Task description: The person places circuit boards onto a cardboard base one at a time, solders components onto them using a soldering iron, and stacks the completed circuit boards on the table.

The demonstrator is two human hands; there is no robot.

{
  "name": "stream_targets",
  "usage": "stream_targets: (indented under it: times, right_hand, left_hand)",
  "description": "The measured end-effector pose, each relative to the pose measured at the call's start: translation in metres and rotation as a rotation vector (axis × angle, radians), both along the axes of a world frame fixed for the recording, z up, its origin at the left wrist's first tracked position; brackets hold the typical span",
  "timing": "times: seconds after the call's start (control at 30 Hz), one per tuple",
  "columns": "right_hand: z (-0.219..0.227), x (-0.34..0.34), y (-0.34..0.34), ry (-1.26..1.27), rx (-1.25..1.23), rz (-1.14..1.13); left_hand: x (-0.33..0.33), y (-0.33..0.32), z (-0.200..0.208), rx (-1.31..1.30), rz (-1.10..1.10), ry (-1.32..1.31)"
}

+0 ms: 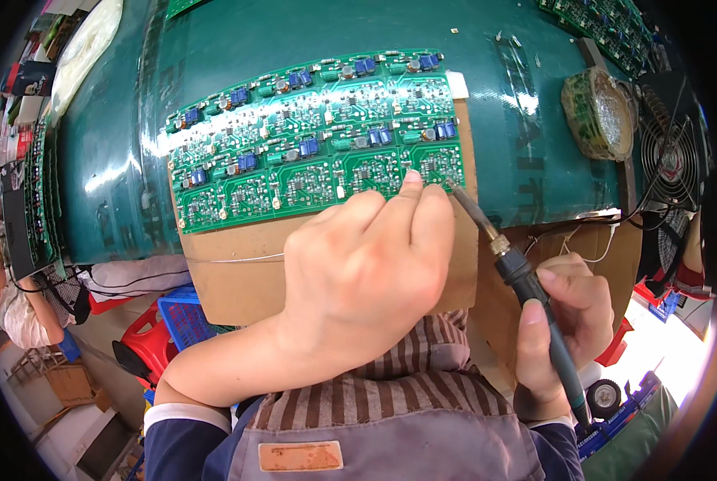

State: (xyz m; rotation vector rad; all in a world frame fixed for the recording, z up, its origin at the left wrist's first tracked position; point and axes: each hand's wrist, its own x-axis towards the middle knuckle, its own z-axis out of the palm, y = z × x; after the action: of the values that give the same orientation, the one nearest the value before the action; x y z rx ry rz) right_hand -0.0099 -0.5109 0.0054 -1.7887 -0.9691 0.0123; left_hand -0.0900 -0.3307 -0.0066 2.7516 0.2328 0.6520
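Note:
A panel of green circuit boards (302, 183), in two rows with blue and green components, lies on a brown cardboard sheet (230, 284). My left hand (366, 260) is closed above the panel's near edge, fingertips at the lower right board. A thin silvery solder wire (238, 259) runs out from the left side of this hand; the part between the fingers is hidden. Gripped like a pen in my right hand (575, 313) is a soldering iron (527, 280) with a dark handle. Its tip points to the right end of the lower row, close to my left fingertips.
A green mat (294, 32) covers the table. To the right stand a shallow dish (603, 116) and a fan (670, 164) with cables nearby. More circuit boards (611, 36) lie far right; others stand stacked left (47, 192). Another person (26, 313) is at far left.

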Motion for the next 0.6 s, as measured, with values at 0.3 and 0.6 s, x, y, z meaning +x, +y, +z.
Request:
stream_targets:
  times: [0.3, 0.6]
  right_hand:
    - [0.01, 0.002, -0.016, 0.054, -0.011, -0.198]
    - [-0.017, 0.065, -0.039, -0.062, -0.123, -0.718]
  left_hand:
    - [0.001, 0.0, 0.009, -0.057, -0.009, 0.08]
    - [0.004, 0.011, 0.019, -0.12, -0.082, 0.118]
